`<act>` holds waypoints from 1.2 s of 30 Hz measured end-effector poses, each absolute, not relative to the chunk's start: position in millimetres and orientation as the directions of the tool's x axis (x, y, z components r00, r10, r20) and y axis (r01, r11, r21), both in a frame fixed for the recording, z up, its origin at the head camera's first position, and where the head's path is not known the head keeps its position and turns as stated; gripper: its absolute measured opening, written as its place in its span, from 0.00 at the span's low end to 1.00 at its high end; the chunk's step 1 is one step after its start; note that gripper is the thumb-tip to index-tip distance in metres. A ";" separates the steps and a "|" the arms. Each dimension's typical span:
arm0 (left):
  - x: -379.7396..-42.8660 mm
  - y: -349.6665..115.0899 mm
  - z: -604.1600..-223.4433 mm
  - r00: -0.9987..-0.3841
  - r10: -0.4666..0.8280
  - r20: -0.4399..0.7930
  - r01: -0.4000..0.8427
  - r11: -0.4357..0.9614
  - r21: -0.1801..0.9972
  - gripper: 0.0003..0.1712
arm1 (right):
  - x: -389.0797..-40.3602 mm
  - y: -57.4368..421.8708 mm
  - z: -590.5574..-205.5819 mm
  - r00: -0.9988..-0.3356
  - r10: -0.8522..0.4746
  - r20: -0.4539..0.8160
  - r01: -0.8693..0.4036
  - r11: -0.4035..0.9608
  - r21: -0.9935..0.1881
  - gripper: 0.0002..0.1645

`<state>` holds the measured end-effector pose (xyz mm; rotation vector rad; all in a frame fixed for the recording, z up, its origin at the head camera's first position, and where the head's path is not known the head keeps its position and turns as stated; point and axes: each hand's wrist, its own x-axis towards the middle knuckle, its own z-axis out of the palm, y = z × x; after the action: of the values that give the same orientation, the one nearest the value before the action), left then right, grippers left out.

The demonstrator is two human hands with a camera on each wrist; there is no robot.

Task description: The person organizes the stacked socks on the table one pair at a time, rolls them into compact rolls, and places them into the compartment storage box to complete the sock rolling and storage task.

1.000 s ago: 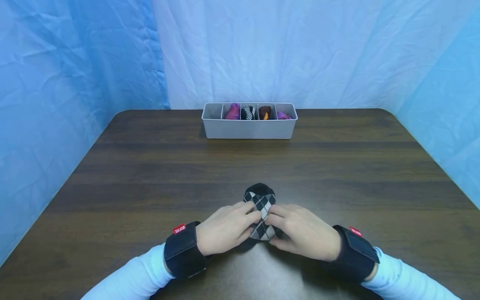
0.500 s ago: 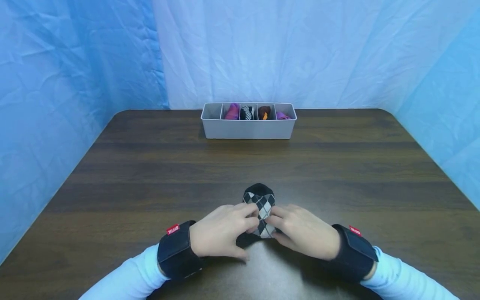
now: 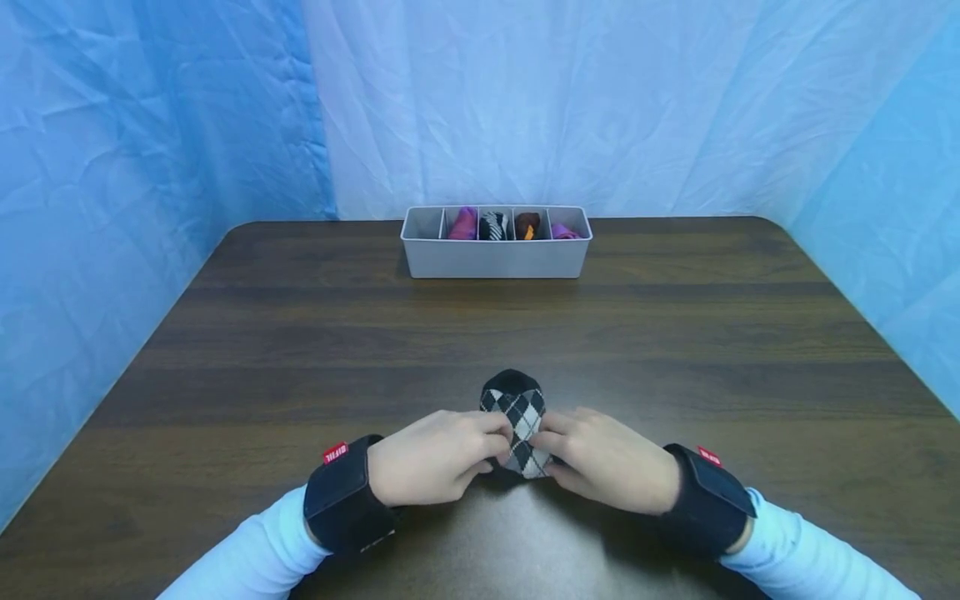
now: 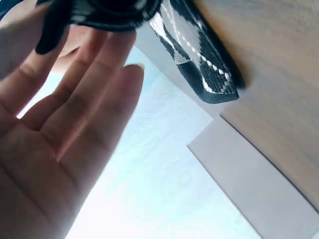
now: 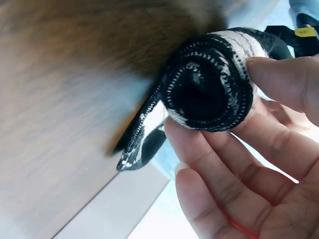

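A black, grey and white argyle sock (image 3: 522, 406) lies partly rolled up on the table in front of me, its black end pointing away. My left hand (image 3: 438, 457) pinches the roll at its left side, thumb toward me and fingers on the far side. From the right, my right hand (image 3: 609, 460) pinches the same roll between thumb and fingers. Seen end-on in the right wrist view, the coiled roll (image 5: 207, 87) shows its layers, with a loose flat flap trailing off it. That flap (image 4: 199, 55) also shows in the left wrist view, close over the table.
At the table's far edge stands a grey divided box (image 3: 495, 260). Its compartments hold a pink-purple bundle (image 3: 464, 224), a black-and-white striped one (image 3: 493, 225), a brown one with orange (image 3: 527, 225) and a purple one (image 3: 564, 232). Blue-white sheets (image 3: 510, 100) hang behind the table.
My left hand has shifted slightly left; its thumb swung away from the sock and came back to it. The sock has edged a little left. My right hand has hardly moved.
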<state>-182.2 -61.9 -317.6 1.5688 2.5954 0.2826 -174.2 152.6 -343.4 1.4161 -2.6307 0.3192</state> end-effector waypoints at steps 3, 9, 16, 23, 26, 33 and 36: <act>-183.1 -61.3 -319.3 -0.476 0.879 0.022 0.856 0.457 0.242 0.06 | -172.3 152.3 -342.4 -0.529 -0.824 0.202 -0.849 0.515 -0.123 0.12; -183.0 -55.7 -326.9 -0.495 0.859 0.128 0.854 0.454 0.256 0.10 | -172.1 152.9 -343.3 -0.511 -0.837 0.195 -0.859 0.494 -0.132 0.13; -176.7 -52.6 -327.7 -0.505 0.825 0.255 0.861 0.501 0.085 0.03 | -173.8 152.2 -343.7 -0.566 -0.812 0.143 -0.821 0.539 -0.187 0.14; -169.1 -47.8 -329.3 -0.581 0.795 0.173 0.814 0.571 0.108 0.13 | -172.8 150.7 -342.7 -0.618 -0.777 0.119 -0.783 0.593 -0.190 0.22; -167.3 -45.6 -332.3 -0.587 0.789 0.179 0.808 0.586 0.066 0.15 | -173.6 150.5 -343.3 -0.616 -0.778 0.126 -0.785 0.592 -0.181 0.24; -170.6 -45.6 -335.3 -0.631 0.756 0.173 0.775 0.614 0.148 0.10 | -176.7 152.2 -345.3 -0.609 -0.771 0.184 -0.792 0.581 -0.185 0.14; -174.3 -48.0 -334.6 -0.665 0.738 0.112 0.741 0.635 0.219 0.09 | -176.3 152.1 -345.4 -0.608 -0.755 0.246 -0.794 0.572 -0.206 0.10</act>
<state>-174.3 -48.0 -334.6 1.2896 2.8512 0.3898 -176.3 152.1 -345.4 1.3212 -2.6682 0.4492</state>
